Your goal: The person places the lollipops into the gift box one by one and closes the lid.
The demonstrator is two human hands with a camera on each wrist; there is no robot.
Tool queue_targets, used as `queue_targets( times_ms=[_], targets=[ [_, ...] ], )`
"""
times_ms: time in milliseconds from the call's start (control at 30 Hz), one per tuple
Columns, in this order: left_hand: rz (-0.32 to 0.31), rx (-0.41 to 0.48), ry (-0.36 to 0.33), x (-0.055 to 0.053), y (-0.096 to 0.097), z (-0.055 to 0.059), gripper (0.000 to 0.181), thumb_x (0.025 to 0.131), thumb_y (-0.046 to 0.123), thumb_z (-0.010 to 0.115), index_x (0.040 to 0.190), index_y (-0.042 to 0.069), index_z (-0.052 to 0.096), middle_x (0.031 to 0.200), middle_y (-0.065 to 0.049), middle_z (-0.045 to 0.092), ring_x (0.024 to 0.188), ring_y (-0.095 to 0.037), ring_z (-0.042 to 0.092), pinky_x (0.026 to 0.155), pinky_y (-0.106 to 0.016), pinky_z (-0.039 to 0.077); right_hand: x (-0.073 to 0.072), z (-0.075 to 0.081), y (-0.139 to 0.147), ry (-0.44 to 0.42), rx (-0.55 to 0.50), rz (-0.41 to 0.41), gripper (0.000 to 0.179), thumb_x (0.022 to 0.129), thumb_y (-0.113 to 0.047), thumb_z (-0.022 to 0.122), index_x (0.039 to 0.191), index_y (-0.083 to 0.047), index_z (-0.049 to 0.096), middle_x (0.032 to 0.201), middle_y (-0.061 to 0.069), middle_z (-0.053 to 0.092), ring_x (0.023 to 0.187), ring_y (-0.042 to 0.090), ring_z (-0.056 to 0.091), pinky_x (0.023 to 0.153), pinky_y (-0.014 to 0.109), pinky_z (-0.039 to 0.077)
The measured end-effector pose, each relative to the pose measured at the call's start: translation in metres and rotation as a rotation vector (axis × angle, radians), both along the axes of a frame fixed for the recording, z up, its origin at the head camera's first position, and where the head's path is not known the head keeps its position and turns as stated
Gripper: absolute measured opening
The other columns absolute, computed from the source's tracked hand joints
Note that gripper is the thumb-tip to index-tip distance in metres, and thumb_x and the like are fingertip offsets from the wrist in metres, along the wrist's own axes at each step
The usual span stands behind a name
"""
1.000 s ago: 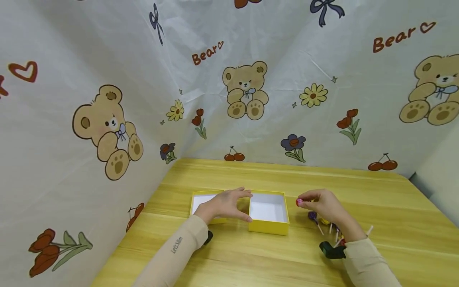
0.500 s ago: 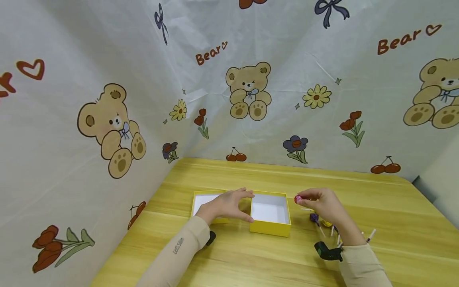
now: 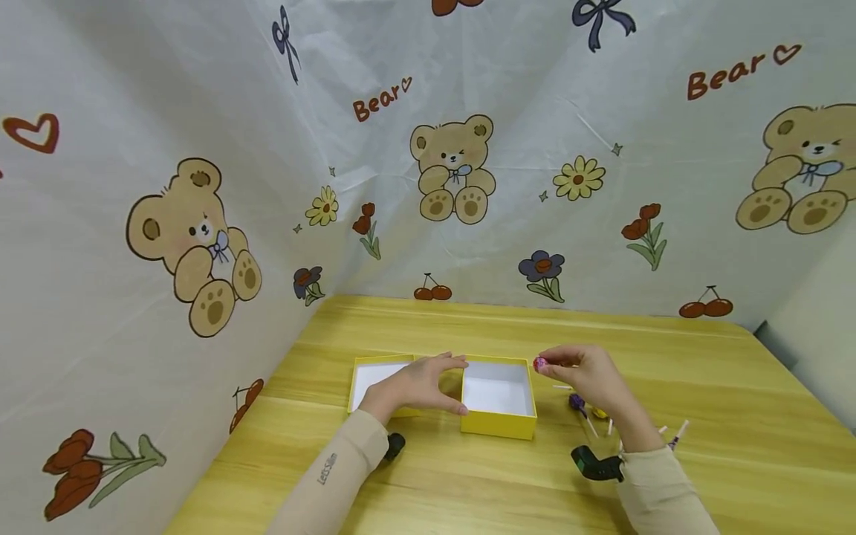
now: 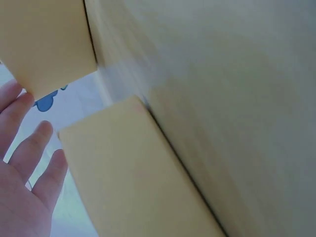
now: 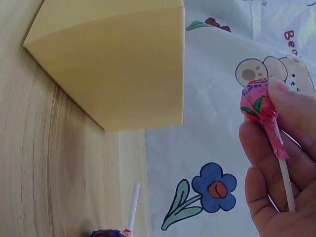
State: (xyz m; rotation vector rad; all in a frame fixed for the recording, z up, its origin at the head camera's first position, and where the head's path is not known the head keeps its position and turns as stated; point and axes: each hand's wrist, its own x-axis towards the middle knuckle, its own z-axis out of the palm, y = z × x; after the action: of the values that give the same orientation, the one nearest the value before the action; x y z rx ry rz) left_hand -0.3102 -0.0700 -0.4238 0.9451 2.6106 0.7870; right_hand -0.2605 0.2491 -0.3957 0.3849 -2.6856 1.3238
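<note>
A pink-wrapped lollipop [image 5: 256, 101] is pinched by its head between thumb and fingers of my right hand [image 3: 588, 375], its white stick pointing down across the palm in the right wrist view. This hand is in the air just right of a yellow box [image 3: 498, 425] with a white inside and no top on it. My left hand [image 3: 417, 386] is at the box's left side with thumb and fingers spread, fingertips at the near and far left corners. Partly behind that hand lies a second shallow yellow box part [image 3: 374, 375], white inside.
Right of the box several lollipops lie on the wooden table [image 3: 481, 490], among them a purple one [image 3: 577, 402] and a yellow one [image 3: 599, 413], partly covered by the right arm. A bear-printed cloth [image 3: 374, 148] hangs behind and at the left.
My right hand has moved left and slightly up with the pink lollipop, closer to the box's right edge. The left hand has stayed at the box's left side.
</note>
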Motion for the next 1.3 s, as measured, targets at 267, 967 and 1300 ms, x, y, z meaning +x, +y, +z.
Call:
queue_targets(
  times_ms=[267, 967, 1300],
  targets=[
    [-0.003, 0.013, -0.001, 0.002, 0.002, 0.001, 0.088, 0.078, 0.059, 0.079, 0.152, 0.029, 0.043, 0.163, 0.010, 0.033, 0.155, -0.019, 0.022, 0.121, -0.054, 0.032, -0.001, 0.001, -0.008, -0.020, -0.043, 0.010, 0.018, 0.091, -0.017, 0.074, 0.104, -0.005, 0.078, 0.099, 0.009, 0.078, 0.089, 0.012, 0.066, 0.071, 0.022, 0.056],
    [-0.006, 0.012, 0.001, 0.003, 0.003, -0.001, 0.090, 0.078, 0.066, 0.075, 0.153, 0.031, 0.041, 0.163, 0.008, 0.032, 0.154, -0.020, 0.025, 0.120, -0.053, 0.034, -0.007, -0.016, -0.043, -0.016, -0.040, 0.122, 0.019, 0.091, -0.010, 0.073, 0.107, 0.000, 0.076, 0.102, 0.014, 0.076, 0.087, 0.015, 0.066, 0.070, 0.020, 0.056],
    [-0.010, 0.022, 0.006, 0.002, 0.004, -0.003, 0.090, 0.079, 0.064, 0.076, 0.154, 0.028, 0.041, 0.163, 0.008, 0.032, 0.154, -0.018, 0.024, 0.122, -0.050, 0.032, -0.006, -0.023, -0.057, -0.072, -0.064, 0.186, 0.019, 0.093, -0.010, 0.070, 0.109, -0.001, 0.076, 0.103, 0.014, 0.076, 0.091, 0.020, 0.069, 0.071, 0.021, 0.056]
  ],
)
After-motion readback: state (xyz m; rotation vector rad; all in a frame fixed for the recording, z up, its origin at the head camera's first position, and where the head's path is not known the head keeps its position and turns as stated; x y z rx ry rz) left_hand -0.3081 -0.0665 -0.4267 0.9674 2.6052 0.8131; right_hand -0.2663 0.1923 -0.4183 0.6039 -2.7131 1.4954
